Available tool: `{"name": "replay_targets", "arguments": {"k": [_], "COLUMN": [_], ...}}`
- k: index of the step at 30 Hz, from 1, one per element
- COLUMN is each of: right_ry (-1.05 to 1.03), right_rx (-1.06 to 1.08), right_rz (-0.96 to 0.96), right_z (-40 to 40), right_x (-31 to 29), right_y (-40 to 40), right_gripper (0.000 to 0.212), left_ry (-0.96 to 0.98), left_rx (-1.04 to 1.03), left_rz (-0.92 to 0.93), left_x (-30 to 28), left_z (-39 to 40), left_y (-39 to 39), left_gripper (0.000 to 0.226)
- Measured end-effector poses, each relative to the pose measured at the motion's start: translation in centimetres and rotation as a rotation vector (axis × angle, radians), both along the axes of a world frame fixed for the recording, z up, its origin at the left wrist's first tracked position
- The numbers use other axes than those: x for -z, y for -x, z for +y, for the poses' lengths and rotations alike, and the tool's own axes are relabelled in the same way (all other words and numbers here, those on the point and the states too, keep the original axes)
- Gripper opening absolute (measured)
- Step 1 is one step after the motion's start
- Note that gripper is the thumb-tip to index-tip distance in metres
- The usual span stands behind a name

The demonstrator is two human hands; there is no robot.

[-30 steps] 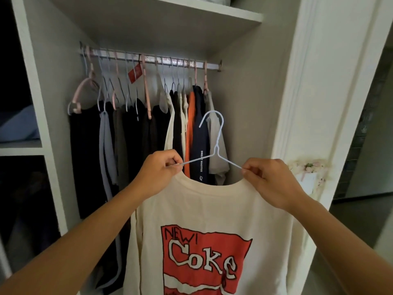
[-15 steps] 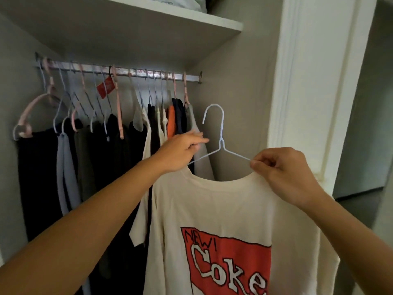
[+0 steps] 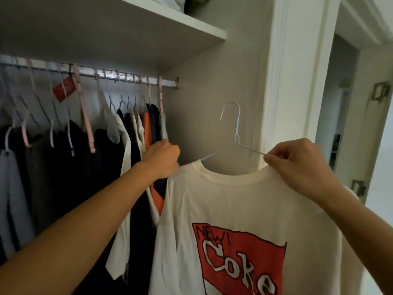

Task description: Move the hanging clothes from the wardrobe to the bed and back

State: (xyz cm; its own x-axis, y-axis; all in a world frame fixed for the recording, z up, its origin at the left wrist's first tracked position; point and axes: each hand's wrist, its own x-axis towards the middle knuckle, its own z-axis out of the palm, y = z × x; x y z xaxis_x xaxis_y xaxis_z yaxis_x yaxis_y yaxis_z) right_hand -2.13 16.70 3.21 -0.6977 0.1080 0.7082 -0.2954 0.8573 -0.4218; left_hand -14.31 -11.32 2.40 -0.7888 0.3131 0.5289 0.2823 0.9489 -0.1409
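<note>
A cream T-shirt (image 3: pixel 234 199) with a red Coke print hangs on a white wire hanger (image 3: pixel 236 133) in front of the open wardrobe. My right hand (image 3: pixel 302 167) pinches the hanger's right arm at the collar. My left hand (image 3: pixel 161 160) has its fingers curled at the shirt's left shoulder, right against the clothes hanging at the rail's right end. The hanger's hook is free in the air, below and to the right of the metal rail (image 3: pixel 119 74). Several dark, cream and orange garments (image 3: pixel 136 133) hang from that rail.
A white shelf (image 3: pixel 191 28) runs above the rail with folded things on it. The wardrobe's side wall (image 3: pixel 223 92) is just behind the hanger. A white door frame (image 3: pixel 297 71) stands at the right, with a doorway beyond.
The view has shifted right and closer to the rail's right end. My left hand slid off the bare wire to the shirt's left shoulder by the hanging clothes. The shirt moved up and right.
</note>
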Motion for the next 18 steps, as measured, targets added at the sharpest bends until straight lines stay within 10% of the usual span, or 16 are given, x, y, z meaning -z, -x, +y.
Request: {"name": "replay_targets", "arguments": {"k": [18], "right_ry": [-0.052], "right_rx": [0.311], "right_rz": [0.121], "right_z": [-9.8], "right_x": [-5.7], "right_y": [5.8], "right_gripper": [0.007], "left_ry": [-0.028], "left_rx": [0.037], "left_rz": [0.061], "left_x": [-0.7], "left_z": [-4.2], "left_y": [-0.4], "left_gripper": [0.038]}}
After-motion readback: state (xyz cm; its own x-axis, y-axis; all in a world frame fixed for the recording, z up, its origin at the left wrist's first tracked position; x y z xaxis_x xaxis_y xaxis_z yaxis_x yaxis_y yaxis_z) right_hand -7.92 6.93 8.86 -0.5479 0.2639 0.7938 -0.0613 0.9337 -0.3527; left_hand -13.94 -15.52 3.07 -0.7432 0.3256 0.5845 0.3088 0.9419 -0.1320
